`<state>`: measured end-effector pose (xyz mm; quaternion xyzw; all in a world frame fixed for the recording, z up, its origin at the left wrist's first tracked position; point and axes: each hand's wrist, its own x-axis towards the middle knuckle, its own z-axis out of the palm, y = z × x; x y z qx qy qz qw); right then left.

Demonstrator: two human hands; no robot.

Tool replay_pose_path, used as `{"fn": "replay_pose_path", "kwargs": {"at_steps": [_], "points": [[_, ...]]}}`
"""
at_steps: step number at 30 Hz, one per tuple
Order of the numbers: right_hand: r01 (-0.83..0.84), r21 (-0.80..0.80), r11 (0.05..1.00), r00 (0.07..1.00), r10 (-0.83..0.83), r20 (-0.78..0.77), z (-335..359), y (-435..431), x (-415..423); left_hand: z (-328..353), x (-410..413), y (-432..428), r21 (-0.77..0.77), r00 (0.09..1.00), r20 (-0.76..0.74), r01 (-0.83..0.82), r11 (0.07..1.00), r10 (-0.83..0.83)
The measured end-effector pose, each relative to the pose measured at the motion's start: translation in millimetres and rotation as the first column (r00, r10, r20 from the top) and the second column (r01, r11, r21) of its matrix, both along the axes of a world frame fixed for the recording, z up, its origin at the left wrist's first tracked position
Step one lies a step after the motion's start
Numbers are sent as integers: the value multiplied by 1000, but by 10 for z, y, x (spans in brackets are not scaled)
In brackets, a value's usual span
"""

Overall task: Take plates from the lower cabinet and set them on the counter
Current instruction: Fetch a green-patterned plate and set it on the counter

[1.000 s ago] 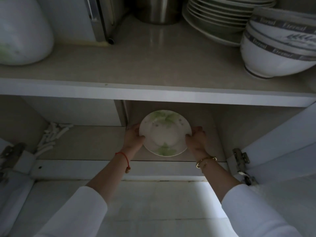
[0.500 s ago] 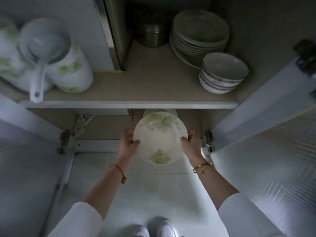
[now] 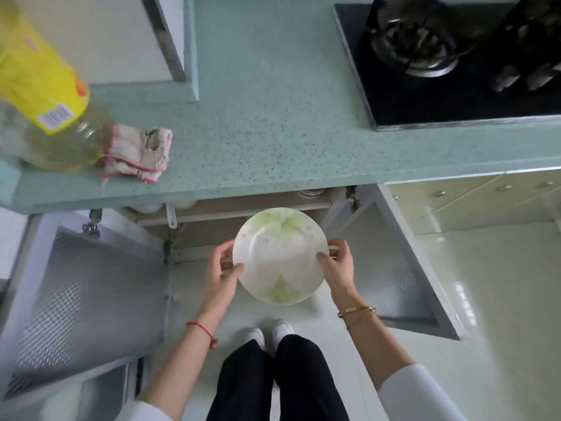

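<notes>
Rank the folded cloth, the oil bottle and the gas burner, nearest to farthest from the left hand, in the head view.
From the left hand:
1. Folded cloth, on the counter, up and left.
2. Oil bottle, farther left, touching the cloth.
3. Gas burner, far upper right on the stove.

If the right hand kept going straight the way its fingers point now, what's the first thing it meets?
The right hand points in and up-frame onto the plate it already grips. Beyond that lies the open cabinet shelf edge under the counter; depth is unclear.

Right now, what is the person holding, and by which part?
A green-patterned plate, gripped by both the left hand and right hand at opposite sides of its rim.
</notes>
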<state>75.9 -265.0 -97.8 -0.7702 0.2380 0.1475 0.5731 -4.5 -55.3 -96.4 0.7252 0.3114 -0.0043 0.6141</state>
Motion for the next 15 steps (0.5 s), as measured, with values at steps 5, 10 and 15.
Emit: {"fn": "replay_pose_path", "kwargs": {"at_steps": [5, 10, 15], "points": [[87, 71, 994, 992, -93, 89, 1311, -253, -178, 1266, 43, -136, -23, 993, 106, 61, 998, -58], [216, 104, 971, 955, -233, 184, 2262, -625, -353, 2299, 230, -421, -44, 956, 190, 237, 971, -224], [351, 115, 929, 895, -370, 249, 2809, -1162, -591, 2812, 420, -851, -32, 894, 212, 410, 912, -394]]}}
